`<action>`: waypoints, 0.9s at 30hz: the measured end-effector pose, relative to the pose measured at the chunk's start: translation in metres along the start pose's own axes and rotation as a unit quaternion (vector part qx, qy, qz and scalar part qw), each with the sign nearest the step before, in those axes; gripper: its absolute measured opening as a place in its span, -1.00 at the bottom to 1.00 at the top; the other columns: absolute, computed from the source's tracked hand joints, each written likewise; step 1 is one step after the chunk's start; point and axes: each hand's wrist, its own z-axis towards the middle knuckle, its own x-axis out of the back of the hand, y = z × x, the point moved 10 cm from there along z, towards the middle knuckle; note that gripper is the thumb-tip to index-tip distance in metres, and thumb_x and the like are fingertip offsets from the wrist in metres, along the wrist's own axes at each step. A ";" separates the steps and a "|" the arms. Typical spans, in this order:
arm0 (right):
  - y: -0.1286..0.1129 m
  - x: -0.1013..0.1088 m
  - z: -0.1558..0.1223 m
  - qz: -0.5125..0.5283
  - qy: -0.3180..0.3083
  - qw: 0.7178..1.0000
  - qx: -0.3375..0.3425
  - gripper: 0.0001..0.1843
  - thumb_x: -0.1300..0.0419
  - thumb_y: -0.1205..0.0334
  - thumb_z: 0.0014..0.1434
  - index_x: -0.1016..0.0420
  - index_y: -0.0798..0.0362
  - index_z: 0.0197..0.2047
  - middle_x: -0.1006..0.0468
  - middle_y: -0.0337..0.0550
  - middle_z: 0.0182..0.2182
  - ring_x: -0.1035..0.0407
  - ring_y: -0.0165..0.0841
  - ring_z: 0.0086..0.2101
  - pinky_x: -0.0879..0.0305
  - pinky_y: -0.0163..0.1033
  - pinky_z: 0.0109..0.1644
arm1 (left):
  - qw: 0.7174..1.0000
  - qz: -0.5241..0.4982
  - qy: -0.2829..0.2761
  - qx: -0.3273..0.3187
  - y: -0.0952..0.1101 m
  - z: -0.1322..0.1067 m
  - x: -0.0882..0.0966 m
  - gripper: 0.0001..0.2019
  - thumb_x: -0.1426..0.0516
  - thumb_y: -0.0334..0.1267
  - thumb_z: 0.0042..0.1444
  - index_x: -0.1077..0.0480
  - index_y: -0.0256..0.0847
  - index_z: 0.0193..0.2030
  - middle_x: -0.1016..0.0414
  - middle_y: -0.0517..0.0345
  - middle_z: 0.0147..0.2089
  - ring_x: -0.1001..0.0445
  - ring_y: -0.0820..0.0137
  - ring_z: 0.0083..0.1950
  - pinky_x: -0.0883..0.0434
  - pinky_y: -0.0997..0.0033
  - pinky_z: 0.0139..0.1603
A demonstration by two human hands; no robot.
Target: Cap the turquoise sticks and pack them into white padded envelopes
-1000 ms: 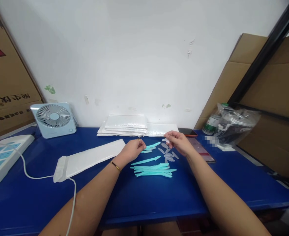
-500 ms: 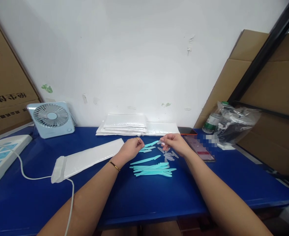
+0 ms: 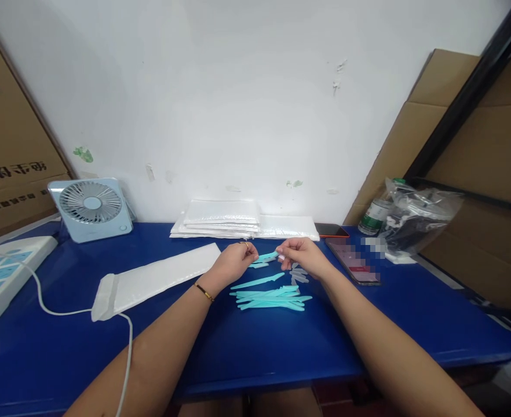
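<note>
My left hand [image 3: 234, 262] pinches one end of a thin turquoise plastic stick [image 3: 267, 256] above the blue table [image 3: 247, 347]. My right hand [image 3: 304, 256] meets the stick's other end, fingers closed on a small clear plastic cap that sits over its tip. Below the hands lies a pile of several turquoise sticks [image 3: 270, 299], with one loose stick [image 3: 258, 282] just above it. Several clear caps [image 3: 299, 275] lie scattered by my right hand.
A white padded envelope [image 3: 153, 279] lies to the left, and a stack of white envelopes [image 3: 238, 221] sits by the wall. A small fan [image 3: 91, 207], a white cable [image 3: 64, 313], a phone [image 3: 354, 262], a plastic bag [image 3: 414, 220] and cardboard boxes [image 3: 477, 162] surround the work area.
My right hand has moved left from the caps to the stick's tip, bringing a clear cap onto it. My left hand has kept hold of the stick.
</note>
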 end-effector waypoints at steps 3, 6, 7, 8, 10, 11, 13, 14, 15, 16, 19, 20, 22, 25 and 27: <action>-0.002 0.011 0.000 -0.150 0.039 0.988 0.009 -0.59 -0.13 -0.10 0.08 -0.47 0.11 -0.43 -0.46 -0.21 -0.66 -0.33 -0.43 -0.61 -0.21 -0.34 -0.50 | 0.999 0.038 0.004 0.018 -0.005 -0.001 0.000 -0.81 0.01 -0.20 0.14 -0.39 -0.16 -0.33 -0.46 0.19 -0.37 -0.39 0.37 -0.33 -0.23 0.44 -0.38; -0.002 0.021 0.000 -0.327 0.064 0.942 0.024 -0.71 -0.23 -0.01 0.00 -0.52 0.07 -0.41 -0.50 -0.20 -0.54 -0.34 -0.40 -0.51 -0.18 -0.33 -0.44 | 0.996 0.088 0.030 0.003 0.001 -0.004 0.007 -0.84 -0.09 -0.17 0.06 -0.41 -0.13 -0.24 -0.46 0.15 -0.22 -0.40 0.31 -0.17 -0.27 0.41 -0.25; 0.000 0.021 0.000 -0.364 0.054 0.930 0.025 -0.77 -0.26 0.05 -0.04 -0.52 0.05 -0.42 -0.51 -0.19 -0.48 -0.35 -0.39 -0.47 -0.18 -0.33 -0.42 | 0.995 0.098 0.029 -0.012 0.005 -0.006 0.006 -0.80 -0.14 -0.14 0.02 -0.41 -0.12 -0.22 -0.45 0.14 -0.18 -0.39 0.29 -0.14 -0.28 0.40 -0.21; 0.003 0.019 0.001 -0.387 0.040 0.921 0.024 -0.81 -0.28 0.10 -0.07 -0.52 0.05 -0.43 -0.52 -0.18 -0.44 -0.35 -0.38 -0.44 -0.19 -0.33 -0.39 | 0.994 0.106 0.019 -0.028 0.010 -0.008 0.004 -0.76 -0.17 -0.11 -0.02 -0.42 -0.11 -0.21 -0.45 0.14 -0.16 -0.39 0.28 -0.12 -0.28 0.40 -0.20; 0.008 0.015 0.001 -0.409 0.017 0.912 0.022 -0.88 -0.28 0.18 -0.07 -0.49 0.05 -0.45 -0.51 -0.18 -0.42 -0.35 -0.38 -0.42 -0.19 -0.33 -0.37 | 0.991 0.122 -0.024 -0.050 0.017 -0.011 -0.007 -0.75 -0.21 -0.07 -0.07 -0.44 -0.11 -0.25 -0.46 0.16 -0.19 -0.40 0.29 -0.16 -0.28 0.42 -0.24; 0.010 0.013 0.002 -0.410 0.012 0.912 0.020 -0.90 -0.26 0.21 -0.06 -0.48 0.05 -0.46 -0.51 -0.19 -0.43 -0.35 -0.39 -0.42 -0.19 -0.33 -0.37 | 0.989 0.130 -0.050 -0.053 0.019 -0.012 -0.013 -0.78 -0.21 -0.09 -0.08 -0.45 -0.11 -0.28 -0.46 0.17 -0.22 -0.41 0.31 -0.20 -0.27 0.42 -0.28; 0.010 0.014 0.002 -0.391 0.011 0.920 0.015 -0.91 -0.24 0.22 -0.03 -0.45 0.06 -0.45 -0.49 -0.21 -0.48 -0.34 -0.41 -0.46 -0.19 -0.34 -0.40 | 0.985 0.145 -0.086 -0.042 0.017 -0.014 -0.024 -0.87 -0.19 -0.16 -0.05 -0.45 -0.11 -0.35 -0.48 0.19 -0.29 -0.42 0.34 -0.27 -0.24 0.44 -0.34; 0.011 0.017 0.002 -0.369 0.013 0.929 0.009 -0.90 -0.23 0.21 -0.02 -0.44 0.06 -0.43 -0.49 -0.22 -0.51 -0.34 -0.42 -0.48 -0.19 -0.35 -0.43 | 0.984 0.150 -0.095 -0.033 0.015 -0.014 -0.026 -0.91 -0.18 -0.19 -0.03 -0.45 -0.12 -0.38 -0.48 0.20 -0.32 -0.41 0.36 -0.31 -0.22 0.44 -0.37; 0.011 0.020 0.002 -0.338 0.015 0.941 0.001 -0.88 -0.22 0.19 0.00 -0.43 0.06 -0.41 -0.48 -0.23 -0.53 -0.34 -0.43 -0.51 -0.19 -0.35 -0.46 | 0.983 0.153 -0.098 -0.024 0.013 -0.014 -0.028 -0.93 -0.15 -0.23 -0.01 -0.44 -0.13 -0.40 -0.49 0.20 -0.34 -0.41 0.37 -0.33 -0.20 0.44 -0.39; 0.011 0.024 0.001 -0.303 0.015 0.953 -0.007 -0.85 -0.21 0.16 0.01 -0.43 0.07 -0.40 -0.47 -0.24 -0.55 -0.33 -0.44 -0.54 -0.19 -0.35 -0.48 | 0.983 0.155 -0.095 -0.016 0.012 -0.013 -0.027 -0.93 -0.13 -0.26 0.00 -0.44 -0.14 -0.42 -0.49 0.19 -0.35 -0.41 0.37 -0.35 -0.19 0.44 -0.41; 0.007 0.033 -0.004 -0.196 -0.003 0.980 -0.019 -0.77 -0.23 0.10 0.00 -0.47 0.10 -0.35 -0.50 -0.22 -0.54 -0.35 -0.44 -0.57 -0.24 -0.34 -0.49 | 0.986 0.150 -0.068 0.006 0.008 -0.012 -0.018 -0.91 -0.09 -0.29 0.03 -0.42 -0.16 -0.41 -0.49 0.17 -0.36 -0.40 0.37 -0.35 -0.17 0.45 -0.43; 0.005 0.034 -0.006 -0.168 -0.015 0.986 -0.019 -0.75 -0.25 0.10 -0.01 -0.49 0.11 -0.32 -0.52 -0.20 -0.52 -0.37 -0.43 -0.55 -0.26 -0.34 -0.47 | 0.988 0.142 -0.059 0.014 0.006 -0.011 -0.014 -0.91 -0.08 -0.29 0.04 -0.41 -0.16 -0.40 -0.49 0.17 -0.36 -0.40 0.37 -0.35 -0.17 0.45 -0.43; -0.001 0.030 -0.010 -0.123 -0.043 0.991 -0.017 -0.71 -0.27 0.11 -0.03 -0.52 0.13 -0.26 -0.55 -0.16 -0.49 -0.43 -0.39 -0.48 -0.32 -0.31 -0.39 | 0.991 0.125 -0.045 0.029 0.003 -0.011 -0.007 -0.90 -0.07 -0.28 0.05 -0.41 -0.16 -0.39 -0.50 0.16 -0.35 -0.40 0.37 -0.34 -0.17 0.46 -0.43; -0.006 0.021 -0.014 -0.082 -0.065 0.994 -0.014 -0.68 -0.28 0.13 -0.03 -0.52 0.14 -0.21 -0.57 -0.13 -0.48 -0.48 -0.33 -0.40 -0.38 -0.26 -0.28 | 0.993 0.107 -0.040 0.038 0.000 -0.009 -0.004 -0.91 -0.08 -0.28 0.04 -0.41 -0.16 -0.38 -0.50 0.15 -0.35 -0.41 0.38 -0.34 -0.18 0.47 -0.43; -0.007 0.015 -0.014 -0.070 -0.066 0.995 -0.010 -0.68 -0.28 0.14 -0.02 -0.51 0.15 -0.20 -0.58 -0.12 -0.49 -0.50 -0.32 -0.39 -0.39 -0.25 -0.26 | 0.994 0.101 -0.039 0.034 0.001 -0.009 -0.004 -0.92 -0.09 -0.29 0.04 -0.41 -0.16 -0.38 -0.50 0.16 -0.35 -0.41 0.38 -0.34 -0.19 0.47 -0.42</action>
